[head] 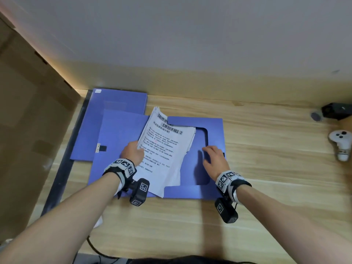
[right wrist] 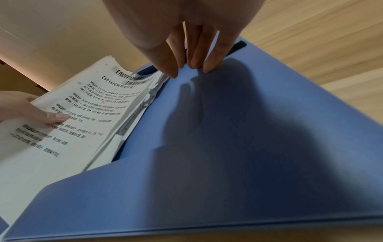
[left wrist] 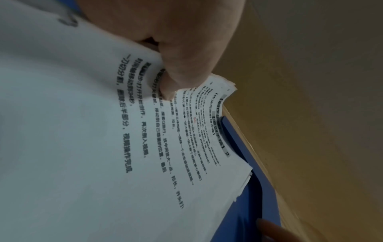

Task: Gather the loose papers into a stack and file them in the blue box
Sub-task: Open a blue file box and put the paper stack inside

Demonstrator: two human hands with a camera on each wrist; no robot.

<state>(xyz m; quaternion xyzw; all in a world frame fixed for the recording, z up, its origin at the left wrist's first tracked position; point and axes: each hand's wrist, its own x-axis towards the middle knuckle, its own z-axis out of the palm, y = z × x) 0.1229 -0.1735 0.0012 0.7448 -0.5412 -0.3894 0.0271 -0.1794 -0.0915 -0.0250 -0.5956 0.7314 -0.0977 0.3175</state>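
Two bare forearms reach forward from the bottom of the head view, ours, each wearing a wrist strap with black-and-white marker tags and a small dark camera block under it. We work over a blue box (head: pixel 122 134) lying opened out flat on a pale wooden table (head: pixel 266 149), close to the left rear corner beside a brown cardboard wall.

Our left hand (head: pixel 132 152) is turned palm inward, its fingers (right wrist: pixel 56 117) curled round the left edge of a stack of papers (head: pixel 163 149); the left wrist view shows the thumb pressed on the printed top sheet, pinching the stack. The papers carry black Chinese print and lie tilted, their top end pointing away from us and slightly left. Their right edge tucks under a blue flap (head: pixel 213 128) of the box, a panel with a rounded cut-out, while their lower left corner hangs out over the near side of the box.

Our right hand (head: pixel 214 159) is stretched forward, palm down, fingers (right wrist: pixel 207 63) straight and close together, their tips resting on the blue flap and holding nothing.

Far right on the table lie a white controller (head: pixel 341 143) and, behind it, a small black device (head: pixel 335 111).
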